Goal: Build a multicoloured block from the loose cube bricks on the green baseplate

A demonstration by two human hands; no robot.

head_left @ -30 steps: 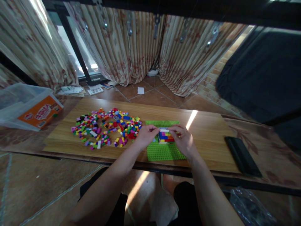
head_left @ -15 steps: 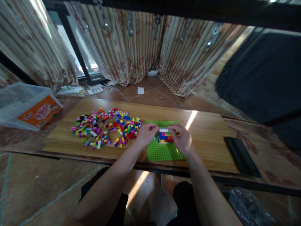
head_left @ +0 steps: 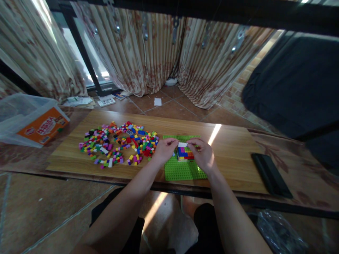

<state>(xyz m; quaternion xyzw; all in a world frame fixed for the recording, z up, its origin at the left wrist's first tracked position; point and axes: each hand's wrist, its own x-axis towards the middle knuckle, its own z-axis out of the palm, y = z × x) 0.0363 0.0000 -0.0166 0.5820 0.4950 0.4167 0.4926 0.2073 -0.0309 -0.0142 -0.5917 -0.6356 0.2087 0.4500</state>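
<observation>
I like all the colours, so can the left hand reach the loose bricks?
Probably yes: the loose bricks lie close by the left hand, with nothing tall seen between them. It seems to pinch one end of the white brick, though, so it might have to let go first.

The white brick (head_left: 182,144) and loose bricks (head_left: 128,140) look like smooth plastic, the green board (head_left: 182,171) like studded plastic. The table (head_left: 230,155) shows smooth wood grain; the curtains (head_left: 156,56) are folded, matt cloth.

Striped curtains (head_left: 156,56), white paper (head_left: 158,102) on tiled floor (head_left: 180,107)
</observation>
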